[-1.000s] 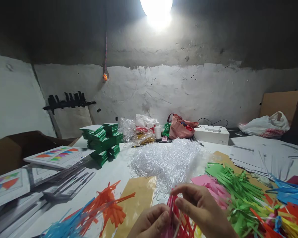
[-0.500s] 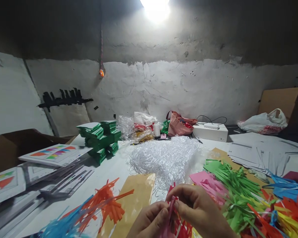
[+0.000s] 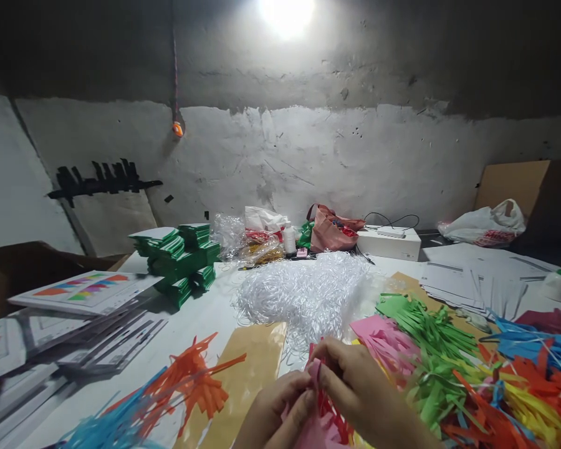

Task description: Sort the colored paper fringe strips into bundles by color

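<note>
My left hand (image 3: 280,408) is closed, thumb and fingers pinching a pink paper tassel (image 3: 315,433) at the table's near edge. From the other side, my right hand (image 3: 359,393) pinches the top of the same tassel, where the paper is gathered between the fingertips. Fringe strips hang below the hands, pink with some red among them; my fingers hide part of the top. Just beyond lies a heap of shiny white ribbon (image 3: 303,290). Orange fringe (image 3: 203,386) and blue fringe (image 3: 112,418) lie to the left, on and beside a brown sheet (image 3: 250,358).
Pink (image 3: 386,343), green (image 3: 430,330), yellow (image 3: 537,405) and red fringe bundles spread at right, near a glue bottle (image 3: 558,285). Printed card stacks (image 3: 88,290) and green paper bundles (image 3: 180,259) stand left. A white box (image 3: 388,244) and red bag (image 3: 331,229) are at the back.
The view has shifted slightly right and down, bringing more of the glue bottle into sight. Both hands stay together on the pink tassel, its gathered top now folded between the fingertips.
</note>
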`<state>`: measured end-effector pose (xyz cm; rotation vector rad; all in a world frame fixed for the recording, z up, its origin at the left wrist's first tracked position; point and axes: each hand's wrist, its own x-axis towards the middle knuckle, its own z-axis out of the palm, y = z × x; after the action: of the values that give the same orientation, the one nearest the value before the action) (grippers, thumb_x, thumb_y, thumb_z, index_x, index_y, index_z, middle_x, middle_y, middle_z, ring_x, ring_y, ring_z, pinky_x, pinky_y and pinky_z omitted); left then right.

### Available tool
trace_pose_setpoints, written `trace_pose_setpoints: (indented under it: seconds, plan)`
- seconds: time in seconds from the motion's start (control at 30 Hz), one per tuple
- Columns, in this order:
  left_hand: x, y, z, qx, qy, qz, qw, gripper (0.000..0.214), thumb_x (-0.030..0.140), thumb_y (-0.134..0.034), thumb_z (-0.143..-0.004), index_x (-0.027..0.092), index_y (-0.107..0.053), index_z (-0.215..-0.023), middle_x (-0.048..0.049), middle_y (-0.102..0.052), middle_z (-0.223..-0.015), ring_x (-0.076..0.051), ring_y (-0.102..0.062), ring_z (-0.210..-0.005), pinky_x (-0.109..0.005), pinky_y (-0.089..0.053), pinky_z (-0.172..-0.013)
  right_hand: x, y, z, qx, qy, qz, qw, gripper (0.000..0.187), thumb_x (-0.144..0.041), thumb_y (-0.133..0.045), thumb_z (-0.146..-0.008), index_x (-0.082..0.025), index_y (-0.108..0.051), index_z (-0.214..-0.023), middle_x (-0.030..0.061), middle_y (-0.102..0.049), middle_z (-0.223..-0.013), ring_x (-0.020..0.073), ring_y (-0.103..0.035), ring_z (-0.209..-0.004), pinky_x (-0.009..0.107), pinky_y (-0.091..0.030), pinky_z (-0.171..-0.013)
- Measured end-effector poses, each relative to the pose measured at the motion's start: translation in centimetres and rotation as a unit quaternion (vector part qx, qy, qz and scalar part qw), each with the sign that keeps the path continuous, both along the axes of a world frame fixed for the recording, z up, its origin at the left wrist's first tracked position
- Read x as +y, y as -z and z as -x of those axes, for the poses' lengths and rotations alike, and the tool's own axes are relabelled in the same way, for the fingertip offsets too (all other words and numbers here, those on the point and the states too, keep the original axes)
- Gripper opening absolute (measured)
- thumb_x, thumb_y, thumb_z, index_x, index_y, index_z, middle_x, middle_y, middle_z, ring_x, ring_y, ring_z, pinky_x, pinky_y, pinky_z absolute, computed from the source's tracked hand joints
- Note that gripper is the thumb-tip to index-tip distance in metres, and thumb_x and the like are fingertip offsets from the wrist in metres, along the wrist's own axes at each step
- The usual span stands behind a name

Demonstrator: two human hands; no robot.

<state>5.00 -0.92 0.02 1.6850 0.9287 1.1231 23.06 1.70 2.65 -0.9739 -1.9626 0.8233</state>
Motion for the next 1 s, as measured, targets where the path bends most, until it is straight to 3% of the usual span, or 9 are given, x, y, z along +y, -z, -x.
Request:
trace_pose_setpoints:
  seconds: [0.13,0.3,0.4,0.6,0.83,1.0]
  plan:
    - [0.5,0.4,-0.1,-0.142,0.024,0.124,0.982,0.023,0.046,-0.074,-0.088,0.025,-0.081,-0.096,-0.0035,-0.074,-0.083,-0.018,-0.064,-0.080,-0.026,-0.051,-0.077,0.1,-1.3,-2.4,0.073,-0.048,0.071,0.994,0.020,-0.038,-0.056,-0.094,-0.021,-0.066,-0.095,-0.0014,-0.056,-0.073,0.0141,-0.049,-0.067,0.027,-0.038,-0.061]
    - [0.2,0.2,-0.7,-0.253,0.042,0.235,0.938,0.023,0.040,-0.084,-0.080,0.018,-0.081,-0.086,-0.0031,-0.070,-0.074,-0.012,-0.059,-0.068,-0.021,-0.047,-0.063,-0.7,-1.7,-3.2,0.208,0.010,-0.007,0.978,0.015,-0.037,-0.060,-0.096,-0.023,-0.066,-0.095,-0.0021,-0.057,-0.074,0.0129,-0.048,-0.065,0.025,-0.040,-0.058]
    - [0.1,-0.1,-0.9,-0.298,0.046,0.279,0.912,0.023,0.035,-0.088,-0.077,0.016,-0.082,-0.089,-0.0034,-0.071,-0.071,-0.011,-0.062,-0.065,-0.019,-0.048,-0.062,-1.2,-1.5,-2.5,0.226,0.008,-0.067,0.972,0.008,-0.030,-0.062,-0.095,-0.024,-0.067,-0.093,-0.0016,-0.061,-0.075,0.0130,-0.052,-0.064,0.025,-0.043,-0.057]
    - [0.4,0.4,-1.1,-0.345,0.080,0.307,0.883,0.026,0.035,-0.092,-0.072,0.014,-0.080,-0.083,-0.0032,-0.072,-0.066,-0.009,-0.065,-0.060,-0.016,-0.049,-0.059,-1.8,-1.4,-1.7,0.236,0.023,-0.082,0.968,0.006,-0.027,-0.062,-0.095,-0.026,-0.067,-0.091,-0.0030,-0.059,-0.073,0.0123,-0.050,-0.062,0.024,-0.040,-0.055]
    - [0.0,-0.1,-1.2,-0.350,0.092,0.314,0.877,0.022,0.032,-0.090,-0.076,0.013,-0.079,-0.083,-0.0046,-0.072,-0.070,-0.012,-0.066,-0.065,-0.023,-0.052,-0.069,-1.1,-0.8,-2.0,0.192,0.012,-0.116,0.975,0.006,-0.025,-0.059,-0.098,-0.025,-0.065,-0.097,-0.0009,-0.064,-0.079,0.0128,-0.055,-0.067,0.023,-0.045,-0.060]
    - [0.2,0.3,-1.0,-0.337,0.081,0.314,0.884,0.025,0.034,-0.090,-0.074,0.014,-0.080,-0.082,-0.0032,-0.072,-0.067,-0.010,-0.065,-0.062,-0.020,-0.050,-0.065,-0.6,-0.5,-1.8,0.165,0.024,-0.091,0.982,0.011,-0.029,-0.056,-0.098,-0.022,-0.063,-0.094,-0.0010,-0.061,-0.077,0.0132,-0.053,-0.066,0.025,-0.043,-0.061]
